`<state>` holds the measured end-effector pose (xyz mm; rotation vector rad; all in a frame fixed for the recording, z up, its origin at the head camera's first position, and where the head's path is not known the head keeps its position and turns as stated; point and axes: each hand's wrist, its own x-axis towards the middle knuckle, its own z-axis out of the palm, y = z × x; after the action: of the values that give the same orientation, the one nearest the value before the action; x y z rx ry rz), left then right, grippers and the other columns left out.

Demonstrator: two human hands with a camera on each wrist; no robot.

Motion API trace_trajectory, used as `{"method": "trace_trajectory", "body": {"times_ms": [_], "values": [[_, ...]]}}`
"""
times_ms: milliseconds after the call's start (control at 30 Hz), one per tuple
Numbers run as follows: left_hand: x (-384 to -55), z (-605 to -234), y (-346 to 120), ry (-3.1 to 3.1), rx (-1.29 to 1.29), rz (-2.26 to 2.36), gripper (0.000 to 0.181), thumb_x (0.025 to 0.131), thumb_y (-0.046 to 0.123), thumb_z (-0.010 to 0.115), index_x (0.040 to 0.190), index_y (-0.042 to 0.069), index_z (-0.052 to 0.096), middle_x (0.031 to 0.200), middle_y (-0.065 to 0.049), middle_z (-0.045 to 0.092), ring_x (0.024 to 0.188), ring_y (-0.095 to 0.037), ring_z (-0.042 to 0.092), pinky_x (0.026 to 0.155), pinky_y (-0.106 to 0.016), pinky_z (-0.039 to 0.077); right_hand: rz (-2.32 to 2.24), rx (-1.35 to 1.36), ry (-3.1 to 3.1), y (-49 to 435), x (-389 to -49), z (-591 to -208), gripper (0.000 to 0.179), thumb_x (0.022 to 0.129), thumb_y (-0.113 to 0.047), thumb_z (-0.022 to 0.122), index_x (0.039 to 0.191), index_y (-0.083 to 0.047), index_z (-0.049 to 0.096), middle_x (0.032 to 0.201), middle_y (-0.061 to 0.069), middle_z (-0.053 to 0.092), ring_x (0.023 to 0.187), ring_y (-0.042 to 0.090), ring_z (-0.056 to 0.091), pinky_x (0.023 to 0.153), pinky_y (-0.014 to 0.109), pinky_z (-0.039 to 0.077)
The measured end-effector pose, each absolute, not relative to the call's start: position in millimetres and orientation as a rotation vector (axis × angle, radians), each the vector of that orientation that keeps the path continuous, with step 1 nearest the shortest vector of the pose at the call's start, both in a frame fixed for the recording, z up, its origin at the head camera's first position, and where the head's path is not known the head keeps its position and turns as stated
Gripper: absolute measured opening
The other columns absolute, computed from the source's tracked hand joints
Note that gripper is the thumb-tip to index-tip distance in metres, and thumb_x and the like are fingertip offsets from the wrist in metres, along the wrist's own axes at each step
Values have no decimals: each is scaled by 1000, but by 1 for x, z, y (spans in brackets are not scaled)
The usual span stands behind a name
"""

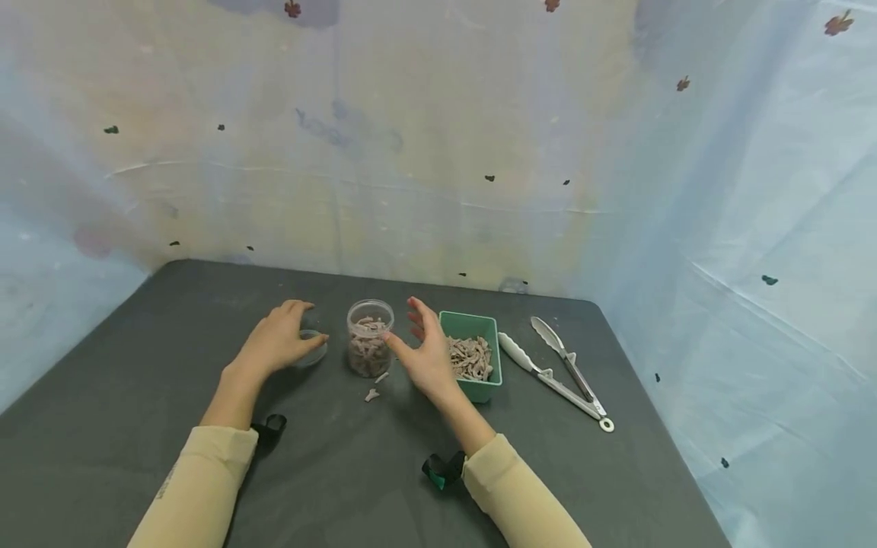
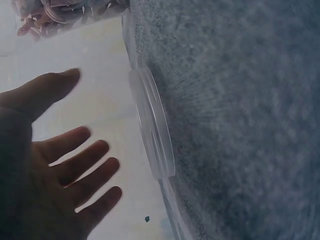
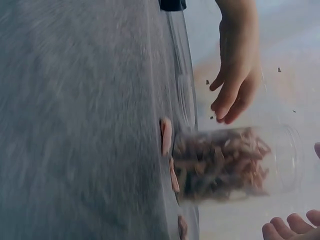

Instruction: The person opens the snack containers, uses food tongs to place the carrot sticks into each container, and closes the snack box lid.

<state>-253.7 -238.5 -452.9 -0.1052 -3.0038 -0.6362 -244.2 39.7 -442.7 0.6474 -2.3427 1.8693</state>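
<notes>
A clear plastic jar [image 1: 368,356] stands upright and uncapped, largely filled with small pinkish-grey strip-like pieces [image 3: 220,162]. To its left a clear round lid [image 2: 151,122] lies on the dark tabletop. My left hand [image 1: 272,341] hovers over that lid, thumb and fingers spread apart; the left wrist view shows a gap between them and it. On the jar's other side is my right hand [image 1: 428,358], fingers parted and nothing in its grasp, the thumb overlapping the jar's edge in the head view. Loose pieces [image 1: 372,395] lie in front of the jar.
A green rectangular container [image 1: 485,392] with more of the pieces sits just right of my right hand, partly behind it. White-tipped tongs [image 1: 565,392] lie spread farther right. A patterned sheet [image 1: 384,152] hangs behind the dark table [image 1: 329,487].
</notes>
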Motion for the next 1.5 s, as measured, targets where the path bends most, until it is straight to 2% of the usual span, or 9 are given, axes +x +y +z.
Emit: {"method": "trace_trajectory", "body": {"times_ms": [200,633,933,1267,1500], "values": [[-250,-455,-236,-3056,-130,-598,66,96,30,76,145,-7,51,149,-37,42,133,-58,42,105,-72,36,1940,594,-2358,25,-241,-449,79,96,-26,75,161,-11,35,162,11,39,149,30,40,120,49,36],[-245,-462,-230,-3120,-158,-577,60,89,25,84,136,-6,62,139,-32,54,125,-52,52,98,-66,46,2011,546,-2420,21,-243,-472,81,94,-22,80,161,-10,36,157,16,46,146,33,43,118,50,38],[-247,-458,-238,-3169,-124,-608,58,90,24,84,134,-6,62,142,-33,50,130,-55,47,97,-68,46,2046,589,-2418,16,-251,-475,81,94,-22,81,161,-10,36,156,13,49,143,29,47,116,44,41],[-249,-459,-241,-3121,-146,-693,53,91,22,82,131,-7,64,139,-34,50,127,-54,49,95,-65,48,2110,608,-2373,18,-254,-479,77,95,-18,79,160,-10,38,157,13,48,144,29,46,117,47,40],[-247,-448,-243,-3002,-132,-805,55,97,29,73,139,-3,59,151,-34,41,140,-57,34,104,-72,38,2101,627,-2365,18,-256,-480,78,95,-15,80,160,-8,37,158,14,47,146,29,45,117,48,39]]}}
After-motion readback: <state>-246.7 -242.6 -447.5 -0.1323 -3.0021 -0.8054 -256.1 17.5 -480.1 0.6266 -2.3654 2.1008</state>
